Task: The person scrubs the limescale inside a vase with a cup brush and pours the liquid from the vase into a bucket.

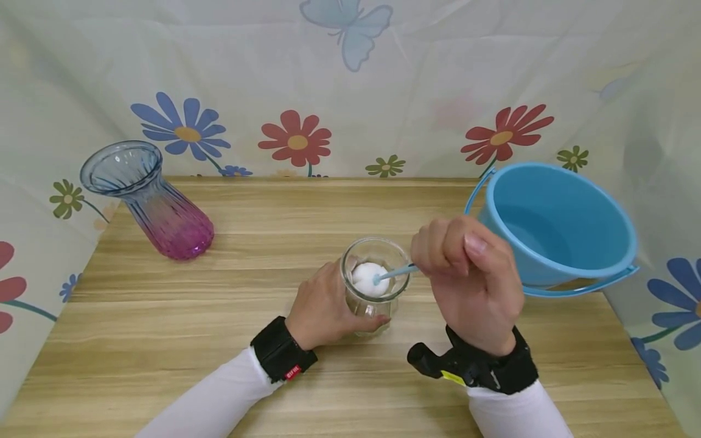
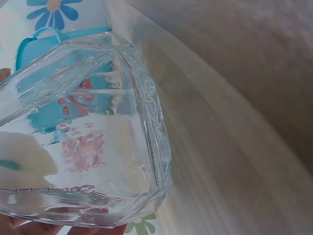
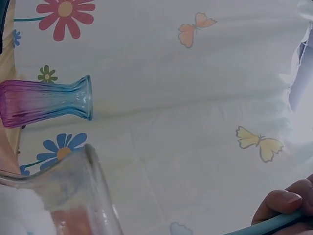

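A clear glass jar with faceted sides stands on the wooden table, gripped around its side by my left hand. Inside it is the round white head of a sponge brush. The brush's thin light-blue handle slants up over the rim to my right hand, whose curled fingers hold its end. In the left wrist view the jar fills much of the picture, and the white head shows through the glass. My right fingers pinch the handle in the right wrist view.
A light-blue bucket with its handle lowered stands to the right, close behind my right hand. At the back left is a ribbed glass vase, blue above and pink below. A flower-printed sheet hangs around the table.
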Motion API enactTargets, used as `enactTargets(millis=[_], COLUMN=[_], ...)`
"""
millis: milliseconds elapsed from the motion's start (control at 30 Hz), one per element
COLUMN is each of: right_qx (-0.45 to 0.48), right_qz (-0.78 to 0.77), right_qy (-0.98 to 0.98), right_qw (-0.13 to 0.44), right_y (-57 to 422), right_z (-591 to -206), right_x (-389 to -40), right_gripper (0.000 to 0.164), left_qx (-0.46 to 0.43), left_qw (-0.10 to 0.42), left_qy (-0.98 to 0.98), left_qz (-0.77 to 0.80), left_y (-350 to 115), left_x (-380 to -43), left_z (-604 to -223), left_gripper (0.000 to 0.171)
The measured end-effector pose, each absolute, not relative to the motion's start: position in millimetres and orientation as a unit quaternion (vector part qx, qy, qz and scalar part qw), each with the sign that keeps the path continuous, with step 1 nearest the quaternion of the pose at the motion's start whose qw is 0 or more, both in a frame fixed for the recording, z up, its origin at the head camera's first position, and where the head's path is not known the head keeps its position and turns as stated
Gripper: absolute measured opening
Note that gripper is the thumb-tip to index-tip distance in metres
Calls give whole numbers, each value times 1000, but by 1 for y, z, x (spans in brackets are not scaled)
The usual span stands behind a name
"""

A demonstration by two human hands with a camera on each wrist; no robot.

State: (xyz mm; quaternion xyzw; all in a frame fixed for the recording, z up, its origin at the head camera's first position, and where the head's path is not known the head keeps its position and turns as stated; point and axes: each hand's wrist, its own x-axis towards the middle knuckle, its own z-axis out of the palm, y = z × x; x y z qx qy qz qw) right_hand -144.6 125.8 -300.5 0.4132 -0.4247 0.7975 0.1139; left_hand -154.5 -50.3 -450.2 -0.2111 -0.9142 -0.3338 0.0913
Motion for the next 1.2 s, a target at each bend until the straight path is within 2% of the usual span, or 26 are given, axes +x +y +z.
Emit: enactTargets(millis=[367, 767, 1200], right_qx=[387, 389, 378], right_qz=[759, 687, 644], right_qy=[-517, -614, -665], right_qw=[84, -1, 4], right_y=[111, 108, 108], right_z=[-314, -326, -325], right_x=[-156, -160, -160], right_gripper=[32, 30, 33], left_qx=[-205, -221, -226], left_qw=[94, 100, 93], left_qy=[-915, -914, -915], left_qz=[-334, -324, -320], left_y=[-51, -51, -50], left_x=[-154, -156, -158], left_z=[-450, -451, -450], left_gripper=[102, 94, 91])
